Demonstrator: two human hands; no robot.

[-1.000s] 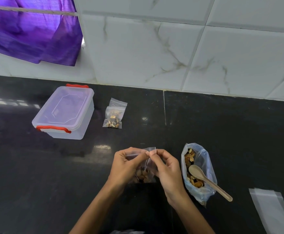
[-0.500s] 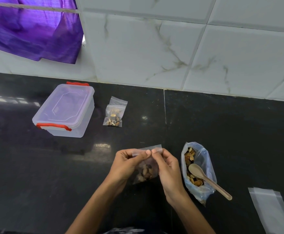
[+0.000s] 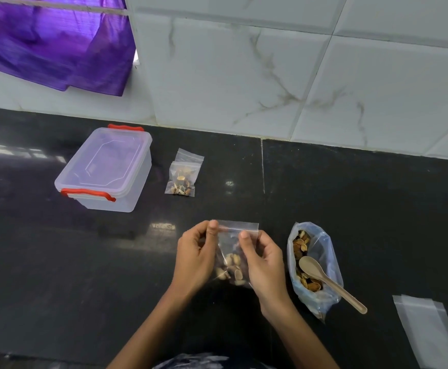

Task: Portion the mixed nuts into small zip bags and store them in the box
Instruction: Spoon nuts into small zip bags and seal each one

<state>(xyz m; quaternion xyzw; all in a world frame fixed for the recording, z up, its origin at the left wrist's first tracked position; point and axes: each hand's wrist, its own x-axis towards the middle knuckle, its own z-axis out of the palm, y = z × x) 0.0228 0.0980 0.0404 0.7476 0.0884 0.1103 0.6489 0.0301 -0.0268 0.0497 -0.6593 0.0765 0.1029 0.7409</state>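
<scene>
Zip bag (image 3: 235, 251) of nuts pinched at its top by left hand (image 3: 195, 258) and right hand (image 3: 264, 265), lower corners hidden behind palms.

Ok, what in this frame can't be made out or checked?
- Zip bag seal: the hands, left and right, pinch its top; too fine to tell whether it is closed.
- Box contents: the frosted lid and walls hide them.
- Empty bags: cut off by the right edge, so the count is unclear.
- Nut types: too small.
</scene>
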